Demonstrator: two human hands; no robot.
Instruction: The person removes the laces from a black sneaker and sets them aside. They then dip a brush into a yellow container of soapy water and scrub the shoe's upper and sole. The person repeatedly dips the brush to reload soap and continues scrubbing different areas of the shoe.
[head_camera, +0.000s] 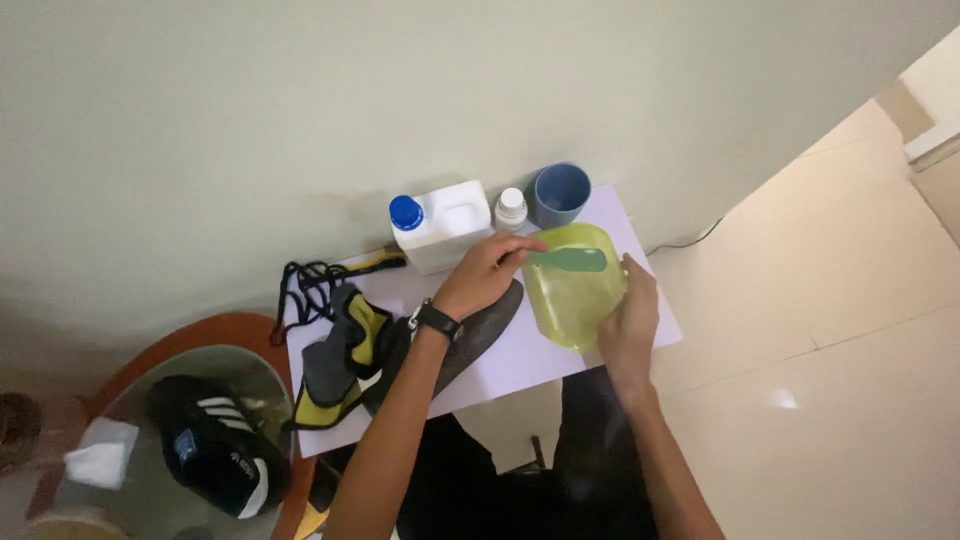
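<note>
Pale wall and cream tiled floor frame a white sheet (500, 365) that carries, from the left, black laces (305, 285) and a dark shoe (345, 365). Left hand (485, 275) reaches over it (wrist watch on), fingers pinching a green brush (568, 259) inside the yellow-green bowl (575, 290). Right hand (630, 320) grips the bowl's near rim, fingers together.

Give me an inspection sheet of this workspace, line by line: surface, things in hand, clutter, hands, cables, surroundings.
Surface: white sheet on the floor by the wall.
Things in hand: yellow-green bowl, tilted; green brush over it.
Clutter: white jug, small bottle, blue cup, dark insole, yellow-grey shoe, black laces.
Hands: left hand holds the brush; right hand steadies the bowl.
Cables: thin dark cord at the wall.
Surroundings: basin with a black shoe; tiled floor.
</note>
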